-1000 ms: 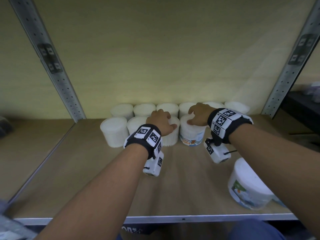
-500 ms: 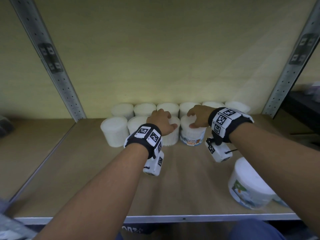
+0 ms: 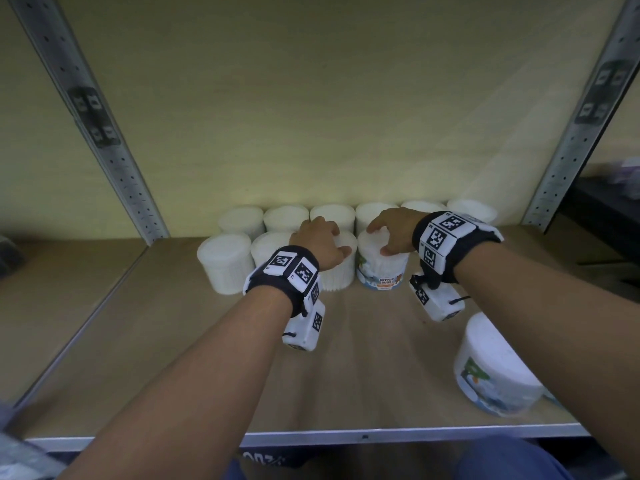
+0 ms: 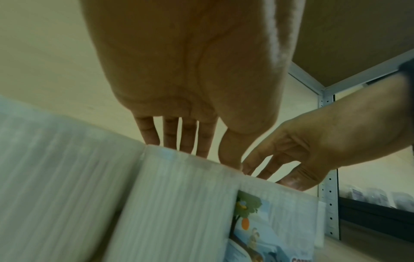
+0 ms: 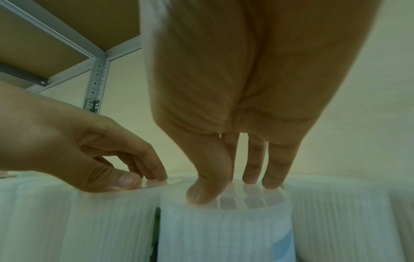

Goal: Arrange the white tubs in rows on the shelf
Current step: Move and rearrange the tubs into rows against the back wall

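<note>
Wooden shelf (image 3: 173, 358), white tubs in 2 rows against its back wall
6 tubs (image 3: 332, 216) fill the far row and 4 stand just in front. The left hand (image 3: 318, 242) rests bent fingertips and thumb on the third tub (image 3: 337, 275), and the right hand (image 3: 394, 230) presses fingertips on the labelled tub (image 3: 381, 271) just beside it. Neither grip closes round anything. 1 more tub (image 3: 495, 372) sits apart, near right

Six plain white tubs (image 3: 332, 214) stand upright in a back row just beyond both hands. A front row of four touches it: two left tubs (image 3: 225, 263) left of the left hand (image 3: 320, 242), a ribbed tub (image 3: 337, 275) under its fingertips, and a labelled tub (image 3: 382, 271) under the right hand (image 3: 394, 230). A fifth, loose tub (image 3: 495, 372) sits well apart on the shelf (image 3: 138, 341), beside the right forearm.
</note>
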The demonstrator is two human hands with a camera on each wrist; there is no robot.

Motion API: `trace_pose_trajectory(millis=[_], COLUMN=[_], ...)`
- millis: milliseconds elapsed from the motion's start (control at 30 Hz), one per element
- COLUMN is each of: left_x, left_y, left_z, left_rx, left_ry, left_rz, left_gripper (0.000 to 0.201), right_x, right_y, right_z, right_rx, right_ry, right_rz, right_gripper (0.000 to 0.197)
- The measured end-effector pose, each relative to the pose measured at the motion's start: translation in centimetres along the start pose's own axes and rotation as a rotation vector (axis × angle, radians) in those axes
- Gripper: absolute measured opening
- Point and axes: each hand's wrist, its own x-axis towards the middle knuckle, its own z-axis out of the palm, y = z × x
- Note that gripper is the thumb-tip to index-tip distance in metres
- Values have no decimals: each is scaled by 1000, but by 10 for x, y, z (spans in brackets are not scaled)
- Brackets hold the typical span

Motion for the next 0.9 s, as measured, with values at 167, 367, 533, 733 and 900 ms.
trace_pose_trajectory(millis=[167,367,533,733,900], left_x=[-1,-2,-2,6,6], left_y=[-3,-5,1,6,6], left_z=[-5,-20,-27,-23,-11], left_rx=[0,-41,-59,-39,86], left_ry=[-79,-185,-249,-40,-26], left_rz=[38,139,153,22,-11], left_gripper=[52,49,61,50,56], right_x=[-1,1,-2,-3,-4], right_y=[-2,-2,0,2,1], right_z=[-2,-2,-1,-1,-2], right_rx=[-18,-25,-21,10,4], right_ry=[12,11,25,27,36], right_rz=[-11,-20,-26,-31,-37], right_gripper=[61,62,60,60,59])
